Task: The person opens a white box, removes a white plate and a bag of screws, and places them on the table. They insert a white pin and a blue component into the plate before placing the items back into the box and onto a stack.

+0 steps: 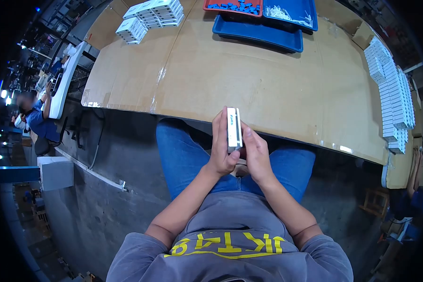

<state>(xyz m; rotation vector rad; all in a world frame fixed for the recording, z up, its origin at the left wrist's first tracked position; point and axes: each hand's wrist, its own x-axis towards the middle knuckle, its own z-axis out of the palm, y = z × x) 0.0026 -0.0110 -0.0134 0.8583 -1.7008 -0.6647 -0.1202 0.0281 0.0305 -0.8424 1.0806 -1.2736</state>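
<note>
Between my two hands, over my lap at the table's near edge, is a slim white rectangular module [233, 128] with a dark stripe along its side and small dark lettering on its upper face. My left hand [219, 149] is closed along its left side, the thumb near its lower end. My right hand [257, 156] closes on it from the right, with fingers partly hidden. The exact kind of module cannot be made out.
Cardboard covers the table [211, 80]. Stacked white modules stand at back left [150, 18] and along the right edge [392, 94]. At the back are a red tray [211, 8] of blue parts, a blue tray [286, 27] of white pieces, and another blue tray [254, 36]. People sit left and right.
</note>
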